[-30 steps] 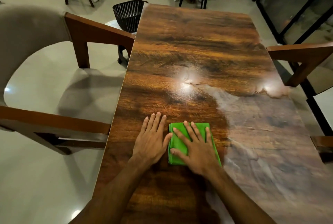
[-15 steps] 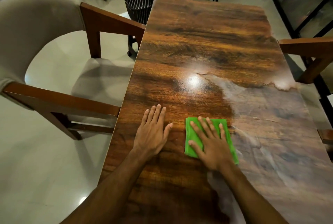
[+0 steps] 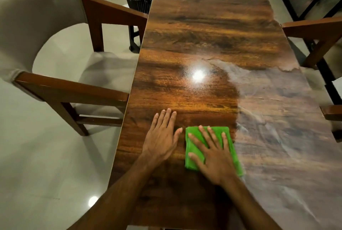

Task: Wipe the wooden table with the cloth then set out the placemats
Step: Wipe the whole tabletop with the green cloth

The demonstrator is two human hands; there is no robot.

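Folded green cloth (image 3: pixel 216 132) slid left under the flat right hand (image 3: pixel 212 159), beside the flat left hand (image 3: pixel 161 141); light pressure may leave the wooden desk (image 3: pixel 203 35) streaked.

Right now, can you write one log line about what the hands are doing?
stage: wipe | right hand: flat on green cloth | left hand: flat on wooden table, beside cloth | hazy film: table's right part | placemats: not seen

No writing, label, brand, number or sign can be read anywhere, neither on the wooden table (image 3: pixel 203 35) nor on the green cloth (image 3: pixel 192 144) lying on it.
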